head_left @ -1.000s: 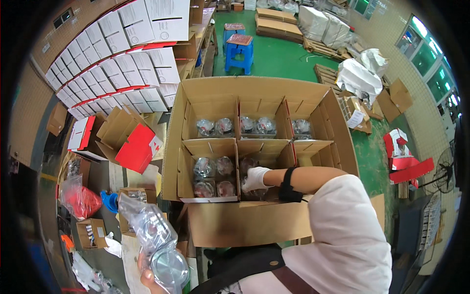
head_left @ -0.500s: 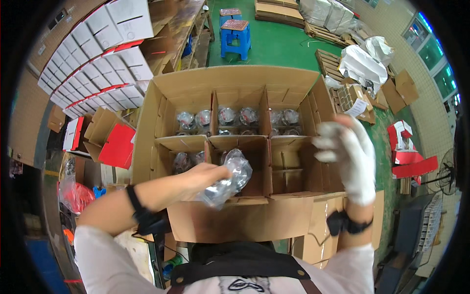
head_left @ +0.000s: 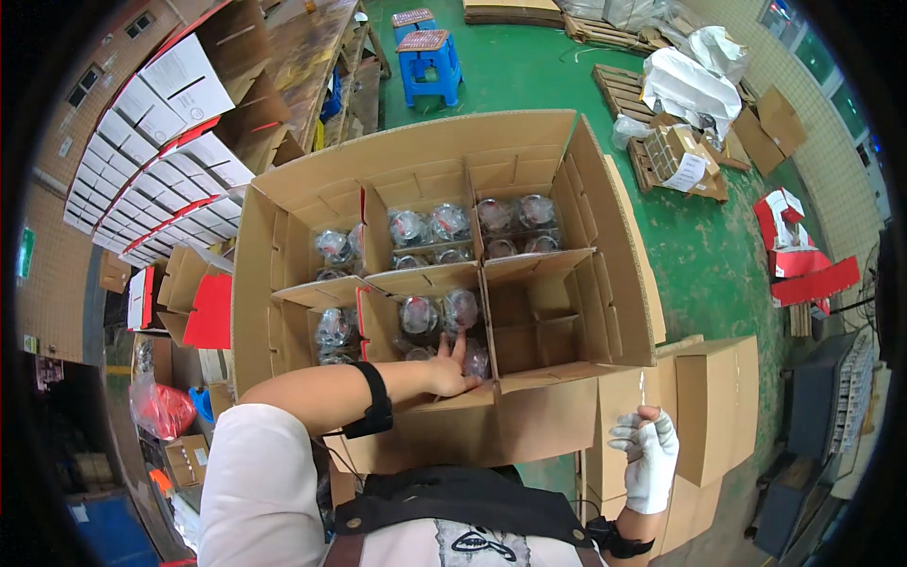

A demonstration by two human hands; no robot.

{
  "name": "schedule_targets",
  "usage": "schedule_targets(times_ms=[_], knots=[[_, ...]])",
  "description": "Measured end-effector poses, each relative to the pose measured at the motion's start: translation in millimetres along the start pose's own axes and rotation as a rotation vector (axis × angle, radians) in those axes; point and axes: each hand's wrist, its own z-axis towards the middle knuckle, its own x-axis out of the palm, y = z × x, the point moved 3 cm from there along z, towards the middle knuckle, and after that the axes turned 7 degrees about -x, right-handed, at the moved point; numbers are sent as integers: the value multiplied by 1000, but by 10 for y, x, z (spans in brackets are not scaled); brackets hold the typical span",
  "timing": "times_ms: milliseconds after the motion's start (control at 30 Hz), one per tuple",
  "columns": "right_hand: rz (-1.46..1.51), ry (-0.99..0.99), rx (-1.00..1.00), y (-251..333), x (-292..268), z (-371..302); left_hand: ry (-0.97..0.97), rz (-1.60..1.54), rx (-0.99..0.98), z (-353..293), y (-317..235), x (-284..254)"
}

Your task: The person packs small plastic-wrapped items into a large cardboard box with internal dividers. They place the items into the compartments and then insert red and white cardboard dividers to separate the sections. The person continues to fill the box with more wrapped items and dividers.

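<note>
A large cardboard carton (head_left: 619, 274) stands in front of me, split by cardboard dividers into compartments. My left hand (head_left: 455, 370) reaches into the front middle compartment. Its fingers are stretched apart against a round, clear-plastic-wrapped item (head_left: 477, 359) near the front wall. Behind it sit two more wrapped round items (head_left: 419, 315), whose exact kind I cannot make out. Similar wrapped items (head_left: 334, 327) fill part of the front left compartment, and others (head_left: 448, 222) the back row. My right hand (head_left: 647, 458), in a white glove with a bare fingertip showing, hangs right of the carton, fingers loosely curled with gaps, nothing visible in them.
The front right compartment (head_left: 543, 326) shows bare cardboard. Brown cartons (head_left: 718, 406) stand at the right. White and red boxes (head_left: 161, 142) are stacked at the left. Blue stools (head_left: 430, 71), pallets (head_left: 619, 104) and a red-white box (head_left: 794, 250) are on the green floor.
My left hand has lowered the wrapped items it held into the front middle compartment, and its fingers have spread. My right hand has moved down, away from the carton's right side.
</note>
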Motion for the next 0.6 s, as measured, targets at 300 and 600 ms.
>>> schedule_targets(times_ms=[300,600], knots=[[-148,203,-26,-143,457,-100,34,409,53,585,-130,-223],[-358,1148,-254,-503,2629,-492,-764,-943,489,-1018,63,-1733]])
